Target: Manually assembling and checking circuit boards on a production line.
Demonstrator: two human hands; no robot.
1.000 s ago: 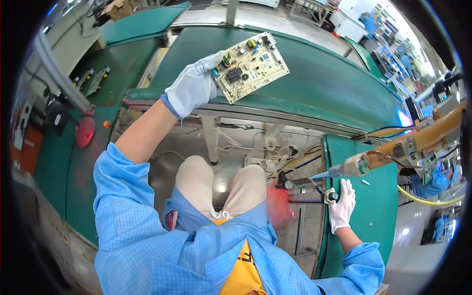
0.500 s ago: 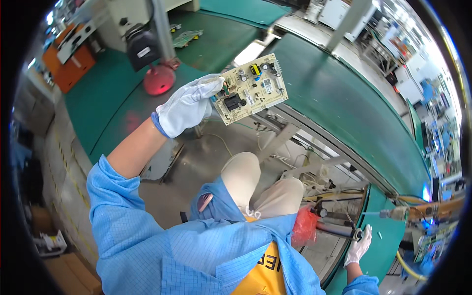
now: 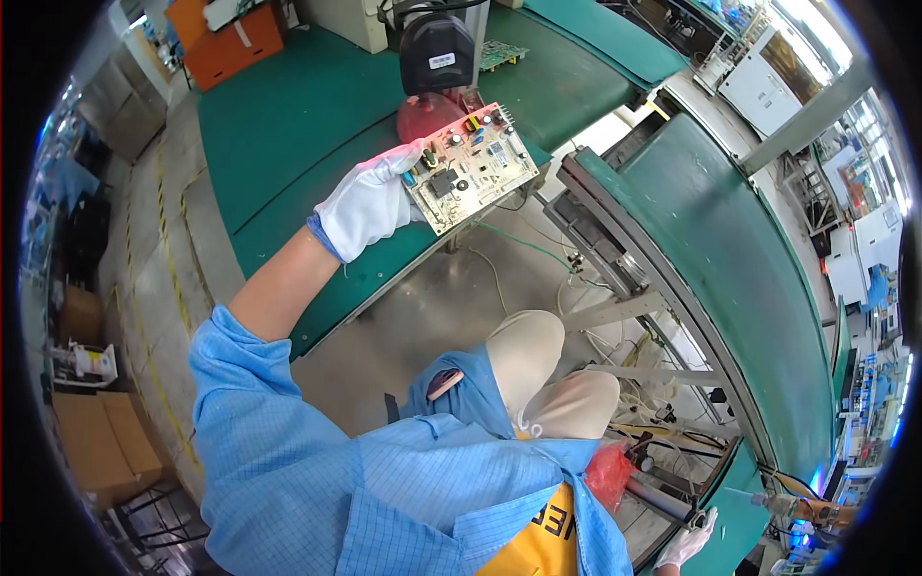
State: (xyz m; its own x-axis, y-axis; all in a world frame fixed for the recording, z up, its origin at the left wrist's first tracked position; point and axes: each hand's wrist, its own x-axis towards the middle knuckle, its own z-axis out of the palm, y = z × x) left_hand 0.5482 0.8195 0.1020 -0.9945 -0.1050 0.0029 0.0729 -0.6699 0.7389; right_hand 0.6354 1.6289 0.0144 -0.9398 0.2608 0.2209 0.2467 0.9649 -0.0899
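In my left hand [image 3: 370, 206], gloved in white, is a cream printed circuit board [image 3: 480, 168], pinched by its left edge. Its component side faces up, showing a black relay-like block, capacitors and a yellow transformer. The board is over the front edge of the green bench, just in front of a black device [image 3: 437, 53] on a stand. Below the device is a red-lit dome [image 3: 429, 117], and reddish light tints the glove and board top. My right hand [image 3: 690, 545], also gloved, rests at lower right beside a metal cylinder [image 3: 663, 501], fingers stretched out and holding nothing visible.
A green conveyor belt [image 3: 740, 250] curves down the right side. Another circuit board [image 3: 501, 55] lies behind the black device. Orange boxes [image 3: 226, 48] stand at the far left. A red plastic bag [image 3: 608, 473] hangs by my knee, near cables under the conveyor frame.
The view has turned left, so the bench and black device appear further right. My left hand has brought the board close to the red-lit dome. My right hand stays beside the cylinder.
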